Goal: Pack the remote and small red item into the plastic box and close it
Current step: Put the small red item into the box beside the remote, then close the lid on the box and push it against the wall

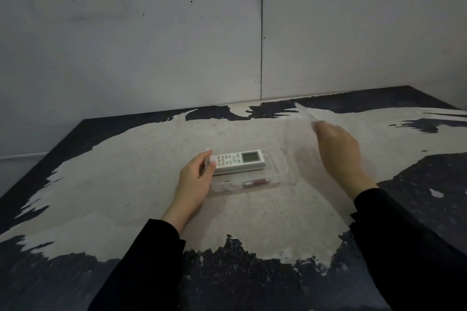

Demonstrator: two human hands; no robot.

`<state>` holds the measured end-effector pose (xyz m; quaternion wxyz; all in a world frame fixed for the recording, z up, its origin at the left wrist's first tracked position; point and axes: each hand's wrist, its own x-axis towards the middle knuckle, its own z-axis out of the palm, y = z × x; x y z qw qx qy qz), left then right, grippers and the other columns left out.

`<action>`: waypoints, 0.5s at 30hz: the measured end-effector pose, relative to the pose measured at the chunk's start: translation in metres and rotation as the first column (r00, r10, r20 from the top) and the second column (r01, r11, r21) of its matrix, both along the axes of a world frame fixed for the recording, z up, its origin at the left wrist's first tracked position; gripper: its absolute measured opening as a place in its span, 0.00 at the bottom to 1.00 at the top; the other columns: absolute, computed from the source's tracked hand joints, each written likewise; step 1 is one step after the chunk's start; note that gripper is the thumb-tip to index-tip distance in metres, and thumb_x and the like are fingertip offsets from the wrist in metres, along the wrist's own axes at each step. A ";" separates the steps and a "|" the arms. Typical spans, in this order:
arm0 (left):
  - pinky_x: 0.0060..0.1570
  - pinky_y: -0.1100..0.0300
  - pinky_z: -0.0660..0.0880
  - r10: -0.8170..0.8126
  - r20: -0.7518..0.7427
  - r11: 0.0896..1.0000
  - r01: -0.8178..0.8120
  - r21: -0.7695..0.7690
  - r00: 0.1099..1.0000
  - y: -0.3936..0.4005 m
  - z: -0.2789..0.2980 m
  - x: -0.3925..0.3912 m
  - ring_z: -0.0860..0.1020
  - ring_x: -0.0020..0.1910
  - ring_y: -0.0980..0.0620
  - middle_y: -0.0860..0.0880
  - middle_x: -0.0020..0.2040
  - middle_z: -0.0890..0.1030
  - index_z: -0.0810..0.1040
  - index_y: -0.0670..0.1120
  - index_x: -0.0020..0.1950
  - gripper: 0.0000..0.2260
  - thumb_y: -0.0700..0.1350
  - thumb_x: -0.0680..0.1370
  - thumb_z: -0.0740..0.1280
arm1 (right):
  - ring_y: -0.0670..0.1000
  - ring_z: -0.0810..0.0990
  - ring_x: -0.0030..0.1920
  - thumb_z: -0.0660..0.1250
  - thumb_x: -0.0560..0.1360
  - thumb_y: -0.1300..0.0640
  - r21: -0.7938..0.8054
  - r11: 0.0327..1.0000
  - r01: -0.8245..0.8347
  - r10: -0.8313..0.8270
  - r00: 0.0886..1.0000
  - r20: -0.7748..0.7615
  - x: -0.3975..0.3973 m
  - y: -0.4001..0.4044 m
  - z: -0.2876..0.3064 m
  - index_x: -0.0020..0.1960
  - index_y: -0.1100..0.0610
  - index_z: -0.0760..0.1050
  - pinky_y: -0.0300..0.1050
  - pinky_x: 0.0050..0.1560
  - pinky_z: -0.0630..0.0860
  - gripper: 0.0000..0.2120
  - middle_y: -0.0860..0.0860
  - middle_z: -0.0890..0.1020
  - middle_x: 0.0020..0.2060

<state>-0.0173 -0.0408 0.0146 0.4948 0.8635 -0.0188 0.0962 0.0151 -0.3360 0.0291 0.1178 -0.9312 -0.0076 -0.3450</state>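
A clear plastic box [285, 172] lies open at the middle of the table. Inside it a white remote [238, 161] with a small screen lies crosswise. In front of the remote, also inside the box, lies the small red item [256, 182], a dark red tube with a silver end. My left hand [194, 180] pinches the box's left edge between thumb and fingers. My right hand [338, 153] is raised to the right of the box and grips a clear lid [304, 111], which is blurred and tilted up away from the box.
The table [126, 184] has a worn pale top with dark patches around its edges. A grey wall [151, 45] stands right behind it. The table's left edge runs diagonally at the left. Both sleeves are black.
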 end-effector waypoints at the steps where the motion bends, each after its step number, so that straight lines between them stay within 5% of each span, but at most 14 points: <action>1: 0.66 0.55 0.70 -0.006 0.001 1.000 0.006 -0.007 1.000 0.002 0.001 0.000 0.72 0.63 0.53 0.47 0.68 0.74 0.70 0.49 0.68 0.17 0.46 0.79 0.60 | 0.59 0.76 0.30 0.56 0.79 0.60 0.072 0.996 -0.049 0.040 0.991 0.126 -0.002 0.005 0.007 0.50 0.63 0.75 0.47 0.29 0.70 0.11 0.61 0.82 0.34; 3: 0.65 0.57 0.70 -0.015 -0.010 1.000 0.015 -0.024 1.000 0.004 0.001 -0.001 0.72 0.63 0.54 0.48 0.68 0.74 0.70 0.49 0.69 0.17 0.46 0.79 0.60 | 0.55 0.81 0.32 0.55 0.80 0.60 0.340 0.914 -0.219 0.116 0.948 0.298 -0.007 0.013 0.023 0.51 0.62 0.75 0.48 0.30 0.77 0.11 0.58 0.84 0.38; 6: 0.65 0.58 0.69 -0.014 -0.013 0.997 0.013 -0.076 1.000 0.004 0.000 -0.002 0.72 0.64 0.53 0.48 0.68 0.74 0.71 0.49 0.68 0.16 0.46 0.80 0.58 | 0.48 0.84 0.37 0.54 0.81 0.55 0.734 0.601 -0.315 0.097 0.941 0.324 -0.010 0.022 0.036 0.53 0.60 0.75 0.40 0.33 0.82 0.13 0.53 0.83 0.43; 11: 0.61 0.64 0.66 0.000 0.000 0.984 0.000 -0.177 1.000 0.001 0.001 -0.003 0.72 0.64 0.54 0.51 0.65 0.75 0.73 0.47 0.67 0.16 0.48 0.81 0.55 | 0.45 0.83 0.29 0.52 0.81 0.58 0.968 0.177 -0.176 0.189 0.972 0.142 -0.002 0.031 0.026 0.55 0.62 0.74 0.38 0.26 0.79 0.14 0.55 0.81 0.40; 13: 0.58 0.68 0.65 -0.001 0.009 0.981 0.003 -0.192 1.000 -0.001 0.003 -0.006 0.71 0.63 0.56 0.54 0.62 0.74 0.72 0.47 0.67 0.17 0.50 0.81 0.53 | 0.43 0.81 0.25 0.53 0.81 0.61 0.990 0.126 -0.058 0.278 0.960 0.020 0.001 0.037 0.015 0.57 0.64 0.73 0.36 0.23 0.76 0.13 0.55 0.80 0.37; 15: 0.55 0.73 0.63 0.003 0.016 0.981 0.000 -0.193 1.000 -0.004 0.006 -0.008 0.70 0.62 0.59 0.57 0.60 0.73 0.71 0.47 0.67 0.19 0.51 0.81 0.52 | 0.48 0.81 0.26 0.54 0.80 0.60 0.979 0.202 0.006 0.324 0.943 -0.073 0.002 0.045 0.006 0.58 0.62 0.72 0.38 0.22 0.76 0.12 0.55 0.80 0.36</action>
